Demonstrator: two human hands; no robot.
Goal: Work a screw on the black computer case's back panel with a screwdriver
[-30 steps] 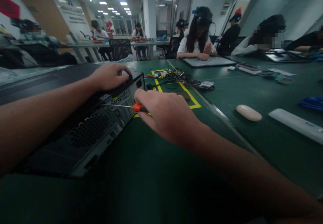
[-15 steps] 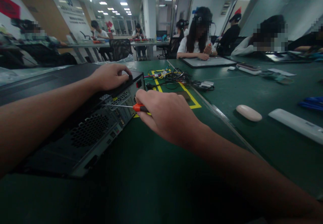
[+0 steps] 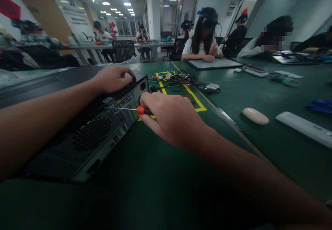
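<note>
A black desktop computer case lies on the green table, its grey back panel with vent holes and ports facing me. My left hand presses on the top near the far corner, fingers bent against the case by its edge. In my right hand is a screwdriver with an orange and black handle, the fingers closed round it. Its thin metal shaft points left, the tip at the upper edge of the back panel. Whether a screw sits under the tip is too small to tell.
Tangled cables lie beyond the case, by yellow tape on the table. To the right are a pale oval mouse-like object, a long white bar and a blue bundle. Several people sit at tables further off.
My hands, the screwdriver and the case stay almost exactly where they were. In the background, a seated person has raised their hands toward their head.
</note>
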